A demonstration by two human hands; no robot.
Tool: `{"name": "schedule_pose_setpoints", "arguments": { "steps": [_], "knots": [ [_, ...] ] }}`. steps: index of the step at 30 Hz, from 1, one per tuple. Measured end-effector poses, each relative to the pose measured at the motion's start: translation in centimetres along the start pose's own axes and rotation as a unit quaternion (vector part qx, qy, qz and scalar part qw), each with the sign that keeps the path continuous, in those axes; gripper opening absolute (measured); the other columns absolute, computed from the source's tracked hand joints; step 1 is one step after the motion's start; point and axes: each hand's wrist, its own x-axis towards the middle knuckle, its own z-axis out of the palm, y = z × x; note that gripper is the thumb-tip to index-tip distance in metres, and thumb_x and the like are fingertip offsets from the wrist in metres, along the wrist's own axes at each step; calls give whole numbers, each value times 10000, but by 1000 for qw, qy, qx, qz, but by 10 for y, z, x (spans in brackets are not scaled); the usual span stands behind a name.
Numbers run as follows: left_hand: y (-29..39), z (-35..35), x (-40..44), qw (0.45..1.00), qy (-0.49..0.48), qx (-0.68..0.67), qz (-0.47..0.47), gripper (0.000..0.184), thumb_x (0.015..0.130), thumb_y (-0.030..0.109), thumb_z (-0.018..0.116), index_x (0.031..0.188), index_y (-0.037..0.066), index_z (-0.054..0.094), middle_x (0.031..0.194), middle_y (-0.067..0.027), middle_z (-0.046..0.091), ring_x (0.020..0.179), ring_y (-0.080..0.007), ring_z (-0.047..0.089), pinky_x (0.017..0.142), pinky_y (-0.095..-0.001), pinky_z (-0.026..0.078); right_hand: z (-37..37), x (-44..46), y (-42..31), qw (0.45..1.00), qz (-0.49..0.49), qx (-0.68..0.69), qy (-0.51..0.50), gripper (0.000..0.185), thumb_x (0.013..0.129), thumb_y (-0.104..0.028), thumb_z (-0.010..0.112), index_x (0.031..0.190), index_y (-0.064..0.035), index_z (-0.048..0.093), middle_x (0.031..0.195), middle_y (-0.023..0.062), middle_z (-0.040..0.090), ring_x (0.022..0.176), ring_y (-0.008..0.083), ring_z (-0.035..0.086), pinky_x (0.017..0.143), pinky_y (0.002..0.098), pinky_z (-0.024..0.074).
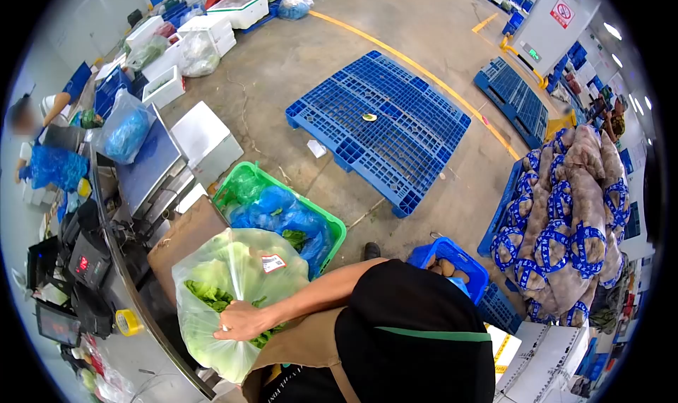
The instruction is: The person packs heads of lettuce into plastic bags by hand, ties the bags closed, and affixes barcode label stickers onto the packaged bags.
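My right hand reaches across to the left, fingers closed on the gathered plastic of a large clear bag of lettuce. Pale heads and green leaves show through the plastic. On the bag's upper right is a white label with a red border. The bag is in front of my brown apron, partly over a green crate; its underside is hidden. Inside that crate lies blue plastic with a few green leaves. My left hand does not show.
At left stand a counter edge, a yellow tape roll and a scale display. A blue pallet lies ahead on the floor. Stacked net sacks and a blue crate are at right. Another person stands far left.
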Motion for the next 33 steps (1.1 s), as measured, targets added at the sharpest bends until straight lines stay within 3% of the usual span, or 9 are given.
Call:
{"name": "schedule_pose_setpoints", "arguments": {
  "steps": [6, 14, 15, 19, 25, 27, 29, 30, 33],
  "knots": [
    [-78, 50, -52, 998, 11, 55, 3, 375, 853, 200, 473, 1179, 18, 510, 1092, -118, 592, 976, -258, 581, 864, -422, 461, -91, -110, 36, 998, -37, 11, 54, 411, 855, -395, 533, 725, -33, 679, 584, 203, 576, 592, 395, 570, 623, 458, 442],
    [-205, 160, -158, 958, -80, 253, 108, 402, 855, 214, 468, 1212, 32, 491, 1129, -113, 586, 1020, -273, 572, 909, -454, 446, -226, -255, 89, 967, 150, -27, 202, 415, 856, -470, 528, 851, -102, 719, 683, 176, 643, 686, 373, 628, 662, 458, 494],
    [-216, 178, -162, 960, -123, 236, 86, 406, 855, 216, 467, 1217, 33, 488, 1133, -112, 585, 1026, -275, 571, 914, -457, 444, -240, -269, 97, 956, 175, -25, 236, 416, 856, -474, 528, 851, -105, 719, 681, 174, 643, 682, 373, 628, 659, 454, 495],
    [-245, 251, -149, 940, -224, 7, -258, 349, 835, 217, 466, 1154, 76, 484, 1120, -86, 591, 1081, -293, 555, 923, -576, 396, -287, -322, 139, 898, 275, -6, 343, 436, 859, -488, 524, 836, -95, 712, 660, 163, 637, 648, 369, 621, 627, 426, 494],
    [-304, 275, -76, 920, -207, 45, -329, 342, 834, 215, 417, 1121, 71, 534, 1057, -119, 599, 948, -294, 581, 743, -492, 487, -350, -407, 218, 763, 420, 19, 491, 491, 862, -478, 470, 790, -48, 697, 679, 179, 639, 686, 362, 621, 641, 434, 467],
    [-321, 299, -56, 926, -155, 106, -328, 362, 822, 205, 425, 1131, 56, 542, 1034, -119, 609, 935, -301, 586, 762, -474, 490, -362, -435, 248, 707, 434, 30, 558, 429, 878, -363, 528, 684, 5, 632, 543, 115, 561, 509, 197, 519, 529, 352, 399],
    [-338, 321, -24, 883, -360, 246, -173, 381, 807, 197, 434, 1133, 32, 543, 1005, -116, 618, 913, -302, 592, 778, -451, 492, -378, -456, 266, 644, 444, 77, 619, 425, 882, -341, 536, 650, 5, 620, 532, 75, 547, 499, 160, 479, 511, 328, 375],
    [-344, 356, -5, 905, -172, 138, -363, 371, 790, 169, 436, 1110, 22, 553, 991, -116, 620, 894, -303, 595, 793, -429, 492, -384, -465, 273, 607, 448, 105, 649, 425, 884, -330, 541, 633, 5, 614, 527, 55, 539, 494, 142, 459, 502, 317, 363],
    [-341, 493, -5, 916, -222, 149, -300, 285, 796, 194, 484, 1037, 84, 589, 949, -92, 625, 858, -285, 599, 760, -428, 500, -436, -486, 268, 487, 427, 156, 746, 405, 881, -300, 554, 592, -19, 592, 521, 6, 492, 484, 109, 444, 472, 288, 323]
  ]
}}
